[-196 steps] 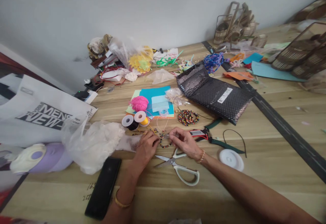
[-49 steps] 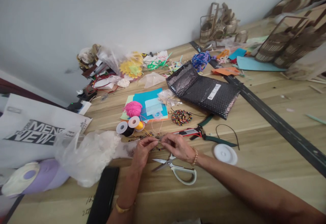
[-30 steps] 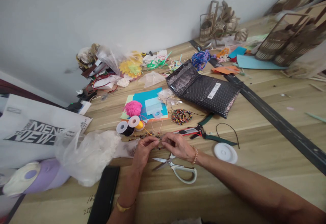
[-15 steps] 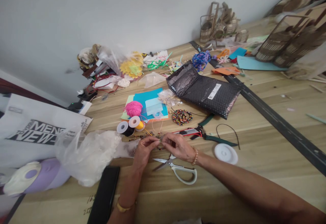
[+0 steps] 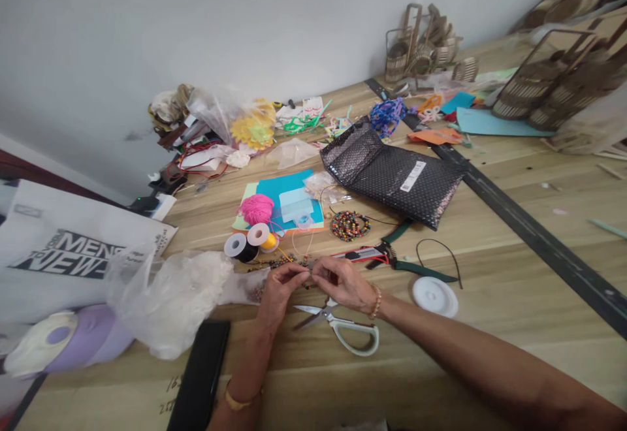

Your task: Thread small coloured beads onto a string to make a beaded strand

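1. The wooden tabletop (image 5: pixel 490 300) is wide and full of craft things. The white scissors (image 5: pixel 343 326) lie near its front edge, so every place here is told from them.
2. A big white bag (image 5: pixel 59 255) with black letters lies far to the left of the scissors.
3. A black padded bag (image 5: pixel 392 173) lies well behind the scissors, a little to the right.
4. A crumpled clear plastic bag (image 5: pixel 171 294) sits to the left of the scissors.
5. A black phone (image 5: pixel 198 372) lies left of the scissors and closer to the person.
6. The left hand (image 5: pixel 279 287) and the right hand (image 5: pixel 343 284) are just behind the scissors, fingertips almost touching each other.
7. A white round lid (image 5: pixel 434 296) lies to the right of the scissors.
8. A ring of colored beads (image 5: pixel 349 225) lies behind the scissors, past the hands.
9. The bead string (image 5: pixel 281 262) is just behind the scissors. It runs left to right, with one end between the two hands and the rest going off to the left. Each grip is pressed together, pinching the string. Both hands are just as near to it. The thread is too thin to see clearly.
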The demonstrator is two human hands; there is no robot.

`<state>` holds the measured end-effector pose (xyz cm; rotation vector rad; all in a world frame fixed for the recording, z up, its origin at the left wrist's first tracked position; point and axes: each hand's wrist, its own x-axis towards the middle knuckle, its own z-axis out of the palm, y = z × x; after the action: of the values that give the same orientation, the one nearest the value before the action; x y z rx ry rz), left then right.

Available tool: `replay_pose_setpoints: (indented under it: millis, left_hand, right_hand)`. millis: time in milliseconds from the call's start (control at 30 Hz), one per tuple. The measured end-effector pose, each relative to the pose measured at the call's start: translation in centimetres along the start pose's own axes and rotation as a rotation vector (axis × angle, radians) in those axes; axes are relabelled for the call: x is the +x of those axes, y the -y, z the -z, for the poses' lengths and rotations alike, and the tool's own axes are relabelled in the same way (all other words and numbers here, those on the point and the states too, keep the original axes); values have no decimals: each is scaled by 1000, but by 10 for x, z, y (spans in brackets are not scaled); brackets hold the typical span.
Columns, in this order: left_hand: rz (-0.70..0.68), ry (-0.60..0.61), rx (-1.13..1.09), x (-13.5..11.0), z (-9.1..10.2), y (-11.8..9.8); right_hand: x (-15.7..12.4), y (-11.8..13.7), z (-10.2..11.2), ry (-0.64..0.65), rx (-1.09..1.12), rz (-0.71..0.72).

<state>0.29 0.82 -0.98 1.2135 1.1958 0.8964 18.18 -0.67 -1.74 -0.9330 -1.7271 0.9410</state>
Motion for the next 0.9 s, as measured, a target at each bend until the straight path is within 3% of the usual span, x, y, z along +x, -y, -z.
replay_pose_setpoints:
  millis: [900]
  left_hand:
    - [77,-5,-1,0,1,-4]
  right_hand:
    - [0,-5,-2,-23,96,-26]
